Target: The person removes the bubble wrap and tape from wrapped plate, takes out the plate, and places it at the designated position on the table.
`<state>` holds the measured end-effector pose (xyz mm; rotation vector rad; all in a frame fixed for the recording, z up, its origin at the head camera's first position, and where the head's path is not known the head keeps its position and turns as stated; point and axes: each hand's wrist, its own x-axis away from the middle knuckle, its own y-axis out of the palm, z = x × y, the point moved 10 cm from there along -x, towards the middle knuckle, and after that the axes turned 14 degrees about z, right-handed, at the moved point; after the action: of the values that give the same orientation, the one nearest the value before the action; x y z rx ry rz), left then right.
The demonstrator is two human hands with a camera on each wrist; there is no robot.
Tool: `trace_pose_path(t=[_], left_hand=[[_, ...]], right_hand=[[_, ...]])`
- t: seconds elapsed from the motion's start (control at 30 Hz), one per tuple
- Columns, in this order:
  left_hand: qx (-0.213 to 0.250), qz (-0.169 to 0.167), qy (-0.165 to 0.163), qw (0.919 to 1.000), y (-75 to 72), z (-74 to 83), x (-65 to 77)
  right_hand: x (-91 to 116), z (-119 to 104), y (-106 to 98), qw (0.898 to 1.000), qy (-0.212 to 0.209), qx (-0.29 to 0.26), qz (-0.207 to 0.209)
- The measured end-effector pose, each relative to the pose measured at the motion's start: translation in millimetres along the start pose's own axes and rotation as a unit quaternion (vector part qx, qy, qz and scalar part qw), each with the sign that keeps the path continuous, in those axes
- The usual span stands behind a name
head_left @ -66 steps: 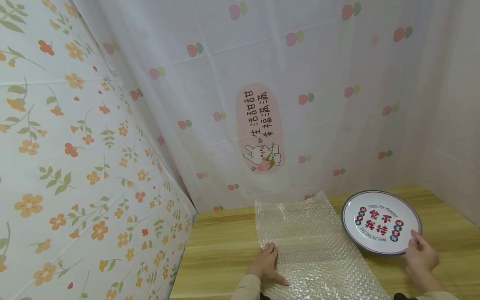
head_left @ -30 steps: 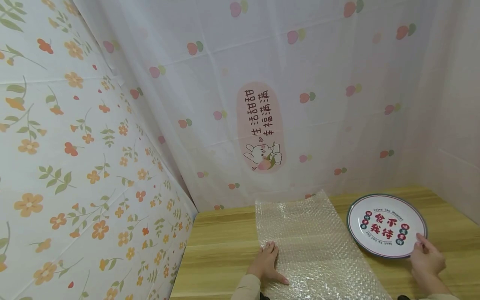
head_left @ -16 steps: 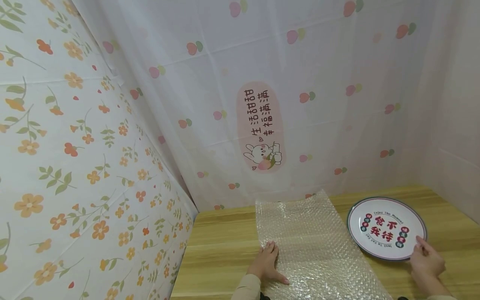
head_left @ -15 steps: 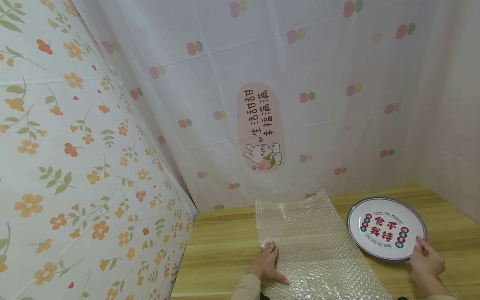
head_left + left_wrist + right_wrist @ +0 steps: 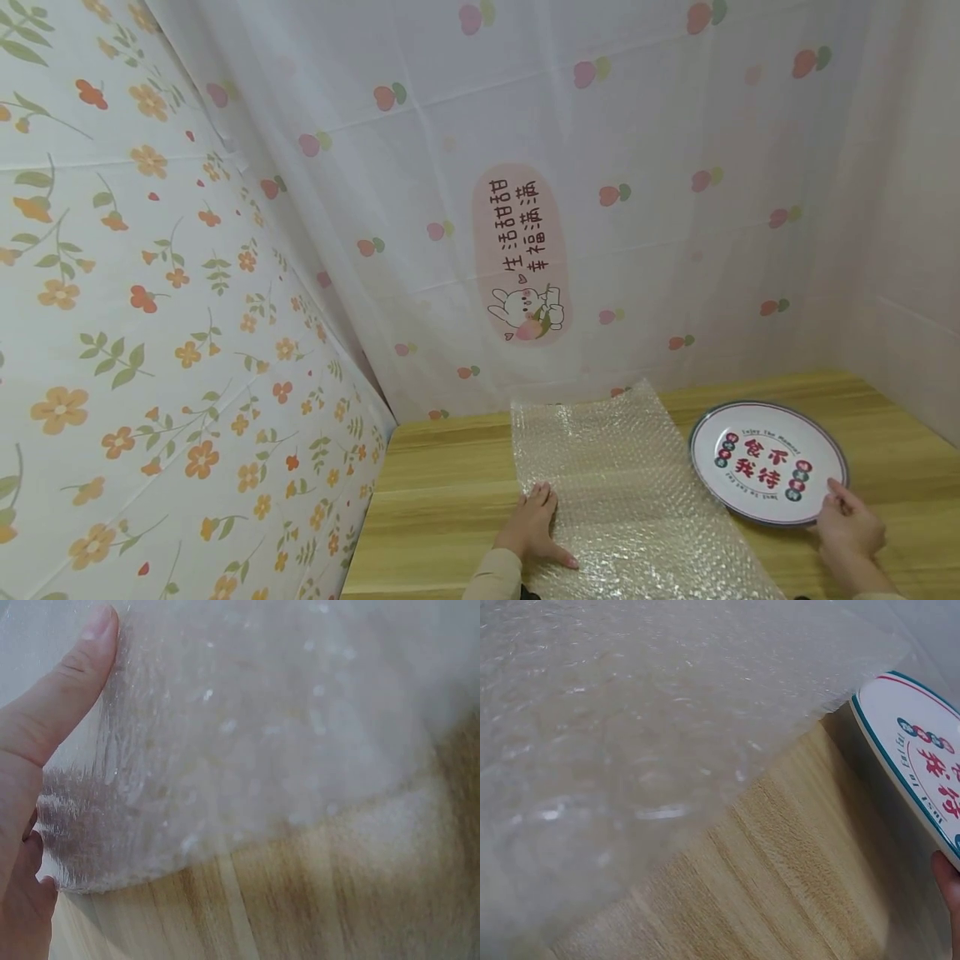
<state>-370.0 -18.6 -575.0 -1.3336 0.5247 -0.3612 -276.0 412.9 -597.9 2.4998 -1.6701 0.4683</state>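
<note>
A round white plate with a dark green rim and red lettering is at the right in the head view. My right hand grips its near right edge, with the thumb on the upper face. In the right wrist view the plate shows its rim over the table, with a shadow beneath; part of the hand is at the frame edge. A long sheet of clear bubble wrap lies flat in the middle. My left hand rests on its left edge, fingers extended and thumb apart.
The wood-grain table extends on both sides of the bubble wrap. A floral cloth wall stands at the left. Behind the table hangs a pale curtain with fruit prints and a pink rabbit panel.
My right hand has shifted the plate slightly right, then a little back left and nearer to me. The left hand and the bubble wrap have stayed in place.
</note>
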Motion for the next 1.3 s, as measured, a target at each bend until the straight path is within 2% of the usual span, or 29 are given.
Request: trace_pose_path(t=[0.43,0.57,1.03,1.3], left_hand=[[0.007,-0.012,-0.006,0.9999,2.5,-1.0,0.7],[0.008,-0.012,-0.006,0.9999,1.7,-0.6,1.2],[-0.005,-0.005,-0.005,1.0,2.3,-1.5,-0.4],[0.003,-0.009,-0.008,0.9999,5.0,-2.0,-1.4]], right_hand=[[2,15,6,0.999,0.029,0.003,-0.022],[3,16,7,0.999,0.03,0.0,-0.026],[7,17,10,0.998,0.004,0.043,-0.035],[7,20,10,0.999,0.015,0.026,-0.03]])
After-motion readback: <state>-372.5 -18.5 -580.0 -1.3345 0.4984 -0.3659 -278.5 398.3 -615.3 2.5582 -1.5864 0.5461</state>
